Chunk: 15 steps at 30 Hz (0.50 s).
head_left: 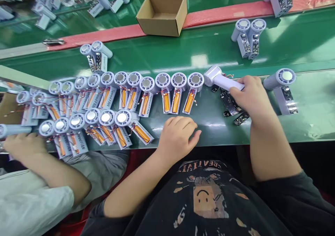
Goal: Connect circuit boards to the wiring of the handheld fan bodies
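Right hand [250, 93], clamped on the lower end of the handle of the held fan [227, 82], with the thumb along the near side. The held fan lies slantwise above the green bench [209, 51], its round head to the left, and is the landmark for all places below. Left hand [178, 134], to the left and on the near side of the held fan: palm down at the bench edge, thumb apart from the bent fingers; the palm itself is hidden. Circuit boards [231, 101], dark, in a loose pile partly beneath the held fan and on its near side. Rear row of fans [179, 79], left of the held fan: open handles toward the person, showing orange cells [188, 102] and thin wires. Front row of fans [123, 118], farther left and nearer the person than the held fan. Single fan [285, 105], right of the held fan, a board visible in its handle. Fan pair [245, 44], beyond the held fan and to its right, boards likewise exposed. Cardboard box [158, 28], open-topped, beyond and left of the held fan, beside the red strip [225, 15]. Co-worker's hand [24, 147], far left of the held fan, touching another fan [15, 130].
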Available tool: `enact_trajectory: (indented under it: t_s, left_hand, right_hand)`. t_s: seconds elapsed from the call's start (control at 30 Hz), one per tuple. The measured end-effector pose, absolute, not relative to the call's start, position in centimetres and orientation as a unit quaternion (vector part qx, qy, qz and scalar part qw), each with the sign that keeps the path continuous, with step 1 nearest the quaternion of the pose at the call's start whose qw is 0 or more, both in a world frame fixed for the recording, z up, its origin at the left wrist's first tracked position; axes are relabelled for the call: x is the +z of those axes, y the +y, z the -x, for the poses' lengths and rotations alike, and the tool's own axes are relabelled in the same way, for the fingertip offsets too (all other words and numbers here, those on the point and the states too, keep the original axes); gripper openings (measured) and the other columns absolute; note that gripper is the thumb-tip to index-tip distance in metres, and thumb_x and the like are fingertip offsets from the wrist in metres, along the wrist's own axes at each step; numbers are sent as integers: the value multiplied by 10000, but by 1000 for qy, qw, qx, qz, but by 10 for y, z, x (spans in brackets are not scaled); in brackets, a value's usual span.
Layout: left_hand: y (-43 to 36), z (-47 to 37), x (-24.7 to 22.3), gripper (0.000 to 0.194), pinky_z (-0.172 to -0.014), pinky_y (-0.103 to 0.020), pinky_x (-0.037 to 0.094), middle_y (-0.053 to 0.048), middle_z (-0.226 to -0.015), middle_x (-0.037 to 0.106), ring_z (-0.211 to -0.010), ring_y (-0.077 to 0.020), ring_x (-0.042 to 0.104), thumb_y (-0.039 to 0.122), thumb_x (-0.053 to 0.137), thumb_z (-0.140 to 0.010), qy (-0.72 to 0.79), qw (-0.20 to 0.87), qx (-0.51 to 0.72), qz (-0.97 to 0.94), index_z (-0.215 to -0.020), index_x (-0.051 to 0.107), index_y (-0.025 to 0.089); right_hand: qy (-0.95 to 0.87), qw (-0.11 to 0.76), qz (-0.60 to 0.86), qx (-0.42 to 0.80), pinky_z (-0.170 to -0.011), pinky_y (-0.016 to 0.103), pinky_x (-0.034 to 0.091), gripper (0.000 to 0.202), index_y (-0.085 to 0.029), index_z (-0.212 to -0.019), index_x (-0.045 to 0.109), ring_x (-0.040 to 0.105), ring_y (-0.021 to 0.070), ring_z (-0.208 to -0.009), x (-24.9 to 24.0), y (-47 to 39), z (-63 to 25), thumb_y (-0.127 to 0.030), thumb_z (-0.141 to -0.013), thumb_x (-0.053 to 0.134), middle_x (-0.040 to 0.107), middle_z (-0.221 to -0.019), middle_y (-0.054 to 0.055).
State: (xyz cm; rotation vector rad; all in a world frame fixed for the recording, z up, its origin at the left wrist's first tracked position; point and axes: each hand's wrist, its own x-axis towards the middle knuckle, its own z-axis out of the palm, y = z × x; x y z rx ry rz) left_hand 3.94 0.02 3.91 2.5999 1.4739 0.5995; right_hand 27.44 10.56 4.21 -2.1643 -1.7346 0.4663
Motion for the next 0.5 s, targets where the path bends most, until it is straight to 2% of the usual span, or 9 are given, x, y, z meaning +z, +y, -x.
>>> enact_trajectory:
  t_s: [0.1,0.17,0.23,0.3,0.37,0.43,0.5]
  left_hand:
    - [-6,-30,44,97,-764,-354,469,-33,-895,731,-833,-199,654,226,564,-911,473,66,225,-849,-849,629,187]
    - [-9,-24,46,83,-763,-353,483,-29,-886,730,-822,-193,661,213,569,-907,474,77,240,-844,-848,624,194]
    - [-11,-18,48,62,-770,-349,497,-25,-884,726,-824,-187,668,198,575,-904,476,83,254,-838,-857,615,201]
    - [-12,-13,48,40,-800,-348,510,-33,-917,718,-861,-188,672,174,580,-899,475,76,273,-833,-908,605,204]
    - [-14,-9,48,145,-876,-368,516,-71,-1046,694,-979,-207,658,164,596,-886,467,48,304,-829,-1025,586,203]
    - [-16,-10,45,303,-968,-422,495,-125,-1222,626,-1144,-252,600,212,633,-870,443,2,342,-828,-1159,539,198]
    - [-17,-13,41,427,-1039,-495,448,-159,-1334,565,-1268,-309,518,305,661,-865,423,-22,328,-844,-1242,500,186]
  right_hand:
    - [-602,166,759,183,-761,413,474,257,-195,-1043,583,606,282,-893,51,100,-288,-292,-805,570,654,-1004,121]
    - [-611,184,750,176,-746,416,481,235,-205,-1025,576,616,271,-842,54,92,-293,-314,-817,581,669,-955,101]
    - [-640,240,715,147,-787,431,498,201,-210,-1024,568,638,271,-879,55,80,-296,-308,-848,567,686,-1014,108]
    - [-685,317,649,96,-881,455,504,160,-222,-1036,554,644,286,-1027,52,62,-301,-262,-881,548,675,-1146,135]
    - [-737,364,568,49,-954,480,497,147,-250,-1016,545,617,289,-1152,45,40,-305,-204,-880,579,648,-1232,137]
    - [-790,385,476,41,-901,447,545,191,-270,-940,542,658,253,-1095,33,17,-305,-129,-844,628,662,-1206,88]
    - [-828,409,376,74,-841,379,587,237,-265,-922,544,684,205,-1038,15,-5,-299,-59,-831,619,676,-1170,54]
